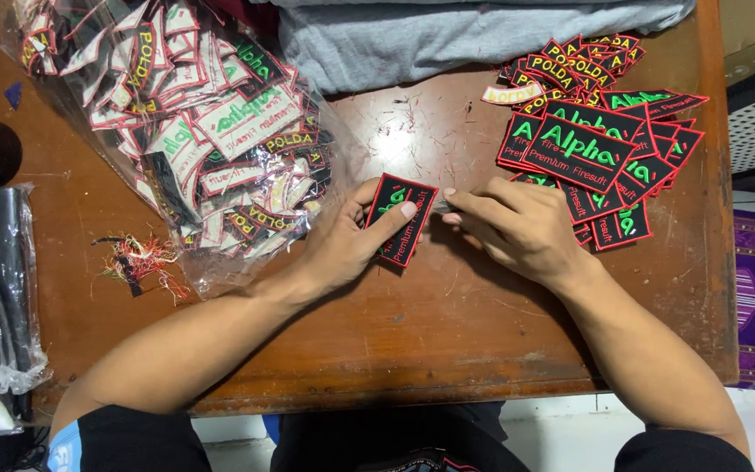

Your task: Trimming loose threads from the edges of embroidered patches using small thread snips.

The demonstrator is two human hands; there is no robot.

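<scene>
Here, left hand [342, 240] pinched a black red-edged patch [401, 218] on the bench [430, 323], thumb on top, long axis tilted, running away from the person. Right hand [522, 227] sat just right of it, grip nearly closed on a small thin tool, unclear what. Patch pile [596, 140] behind the right hand; bagged patches [203, 114] left; thread scraps [137, 260] well apart.
</scene>
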